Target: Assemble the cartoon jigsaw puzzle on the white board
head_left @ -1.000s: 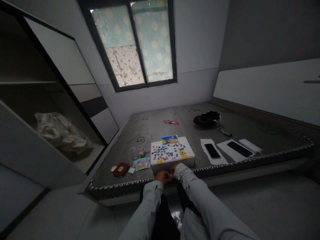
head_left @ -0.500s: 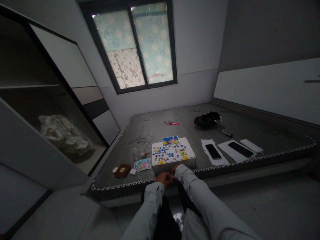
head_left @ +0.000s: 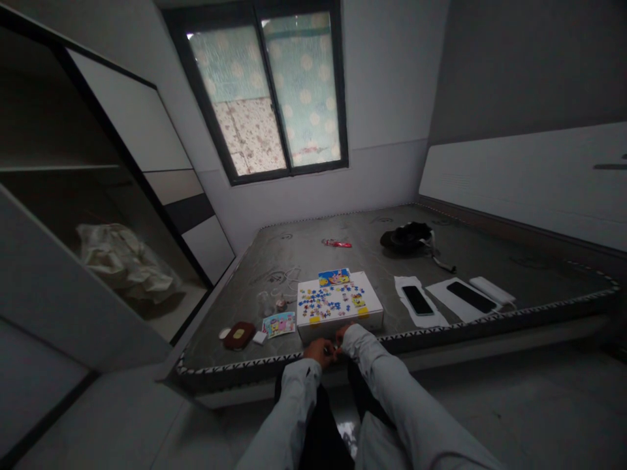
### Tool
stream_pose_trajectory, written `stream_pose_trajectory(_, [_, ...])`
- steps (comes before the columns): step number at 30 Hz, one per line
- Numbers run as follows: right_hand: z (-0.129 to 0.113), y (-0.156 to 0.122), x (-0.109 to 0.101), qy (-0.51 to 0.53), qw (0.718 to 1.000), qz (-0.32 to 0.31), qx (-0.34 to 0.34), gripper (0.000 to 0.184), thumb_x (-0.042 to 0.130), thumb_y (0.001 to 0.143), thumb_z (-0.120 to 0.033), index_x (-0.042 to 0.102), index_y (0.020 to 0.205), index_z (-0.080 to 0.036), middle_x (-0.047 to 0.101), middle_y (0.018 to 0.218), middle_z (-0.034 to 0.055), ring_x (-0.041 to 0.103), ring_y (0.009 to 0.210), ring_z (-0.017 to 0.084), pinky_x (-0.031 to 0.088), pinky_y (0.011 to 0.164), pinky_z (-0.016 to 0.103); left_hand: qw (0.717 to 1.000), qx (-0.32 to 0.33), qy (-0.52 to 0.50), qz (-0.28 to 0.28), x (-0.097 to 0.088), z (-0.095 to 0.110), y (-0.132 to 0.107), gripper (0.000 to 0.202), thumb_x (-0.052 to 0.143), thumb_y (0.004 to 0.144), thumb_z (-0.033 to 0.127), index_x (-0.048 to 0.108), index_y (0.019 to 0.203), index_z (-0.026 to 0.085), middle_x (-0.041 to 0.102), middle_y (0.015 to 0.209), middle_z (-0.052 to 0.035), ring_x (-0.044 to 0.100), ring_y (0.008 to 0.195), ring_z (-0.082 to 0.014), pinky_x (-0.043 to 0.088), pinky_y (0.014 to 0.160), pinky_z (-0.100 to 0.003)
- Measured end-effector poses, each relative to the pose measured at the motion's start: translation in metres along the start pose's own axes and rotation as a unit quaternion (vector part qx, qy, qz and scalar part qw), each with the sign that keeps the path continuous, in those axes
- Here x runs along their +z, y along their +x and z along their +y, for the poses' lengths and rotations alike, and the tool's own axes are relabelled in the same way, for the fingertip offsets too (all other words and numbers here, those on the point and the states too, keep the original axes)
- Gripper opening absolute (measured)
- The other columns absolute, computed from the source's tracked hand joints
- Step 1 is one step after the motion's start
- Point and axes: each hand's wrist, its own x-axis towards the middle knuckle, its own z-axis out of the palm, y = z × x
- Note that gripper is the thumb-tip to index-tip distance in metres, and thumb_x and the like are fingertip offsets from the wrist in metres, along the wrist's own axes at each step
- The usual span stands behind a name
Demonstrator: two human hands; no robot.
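Observation:
My left hand point(head_left: 321, 351) and my right hand point(head_left: 345, 333) meet just in front of the white box point(head_left: 313, 331), at the mattress edge. Both have their fingers curled together around something too small and dark to make out. On the box top lie scattered blue and yellow jigsaw pieces point(head_left: 318, 299), with several joined into a small patch point(head_left: 358, 300) at the right. A colourful picture card point(head_left: 334, 277) lies at the box's far edge. Another picture card point(head_left: 279, 324) rests on the mattress left of the box.
On the grey mattress point(head_left: 362, 225) are a brown case point(head_left: 239, 335), a small white square point(head_left: 259, 337), a red packet point(head_left: 337, 243) and a dark cap point(head_left: 406, 238). Two phones point(head_left: 418, 299) point(head_left: 471, 297) lie on white sheets at the right. An open wardrobe point(head_left: 112, 130) stands left.
The camera view has tilted very slightly. Both hands stay together in front of the box, with hardly any movement; the pieces look the same.

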Motion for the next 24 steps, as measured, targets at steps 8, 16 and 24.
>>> stream_pose_trajectory(8, [-0.003,-0.006,-0.005,-0.011,0.999,-0.042,-0.009,0.036,0.075,0.063,-0.053,0.074,0.089,-0.029,0.072,0.108,0.0065,0.063,0.106,0.031,0.04,0.101,0.045,1.0,-0.006,-0.009,0.006,0.002,-0.002,-0.001,0.021,0.08,0.065,0.029,0.071,0.081,0.021,0.067,0.094,-0.0005,0.062,0.093,-0.018,0.045,0.083,-0.026])
stream_pose_trajectory(16, [-0.001,-0.007,-0.003,-0.011,0.999,-0.046,-0.008,0.04,0.074,0.065,-0.053,0.073,0.095,-0.028,0.07,0.113,0.0069,0.062,0.109,0.03,0.034,0.105,0.048,1.0,-0.012,-0.014,0.014,-0.003,0.001,-0.003,0.022,0.083,0.061,0.028,0.073,0.08,0.022,0.068,0.096,-0.0005,0.063,0.094,-0.0175,0.045,0.083,-0.025])
stream_pose_trajectory(24, [-0.002,-0.004,-0.005,-0.011,0.999,-0.049,-0.01,0.028,0.074,0.066,-0.046,0.073,0.09,-0.031,0.069,0.116,0.0043,0.06,0.113,0.029,0.031,0.108,0.051,1.0,0.005,-0.016,0.006,-0.003,-0.004,0.003,0.022,0.085,0.058,0.027,0.076,0.078,0.024,0.069,0.094,-0.0004,0.064,0.094,-0.018,0.046,0.08,-0.024])
